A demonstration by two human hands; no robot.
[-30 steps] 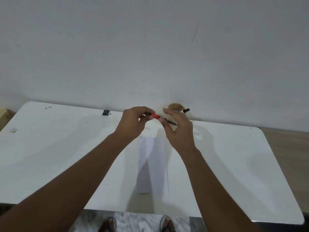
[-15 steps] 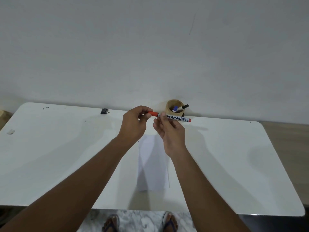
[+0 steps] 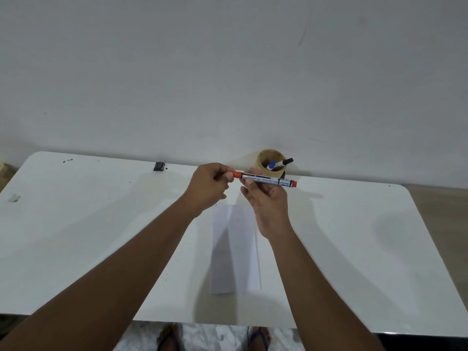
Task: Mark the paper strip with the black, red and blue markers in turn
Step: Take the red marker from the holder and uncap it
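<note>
Red marker (image 3: 268, 180) held level above the far end of the paper strip (image 3: 234, 249), clear of the table. Barrel is white with dark print; a red end cap shows at its right tip, a red cap at its left.

Right hand (image 3: 269, 206) is closed around the barrel from below, fingers curled up behind it. Left hand (image 3: 209, 188) is pinched shut on the red cap, thumb and fingertips pressed together over it. Cap and barrel appear joined; no gap is seen between them.

Paper strip lies flat on the white table (image 3: 76, 236), long axis running away from the person, lengthwise creases visible. No marks can be made out on it.

Beyond the hands, a round tan holder (image 3: 271, 160) stands at the table's far edge against the wall. Two markers lean in it: blue marker (image 3: 272, 165), cap up, and black marker (image 3: 285, 162), tilted right.

A small dark object (image 3: 159, 166) sits near the far edge, left of the hands; a few dark specks are noted further left. Table top is glossy with rounded corners, shadows of both arms falling on it. Wall (image 3: 228, 72) behind is plain, pale grey. Marbled floor and two sandalled feet are seen below the near edge.
</note>
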